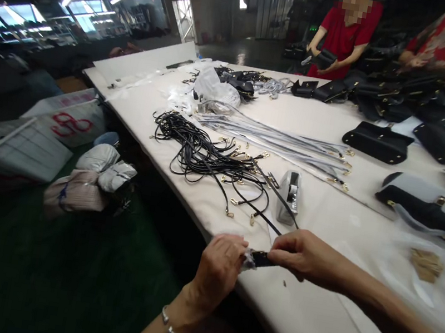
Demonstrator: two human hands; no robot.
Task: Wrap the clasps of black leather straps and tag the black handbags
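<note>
— At the near edge of the tabletop [332,324], what are the hands doing?

— Both are closed on one small piece: a black strap end [260,259], wrapped in clear film [248,261] and pinched between them.

— Which way does it lie?

— Its long axis runs sideways between them, with the left hand [216,271] at one end and the right hand [305,257] at the other. The right fingertips [278,244] press on it. Neither hand is clearly nearer.

— What's beyond them?

— Straight ahead is a tape dispenser [288,196]. Ahead and left, a tangle of black cords [203,155] with gold clasps [230,213]. Farther right, a black handbag [378,141].
</note>
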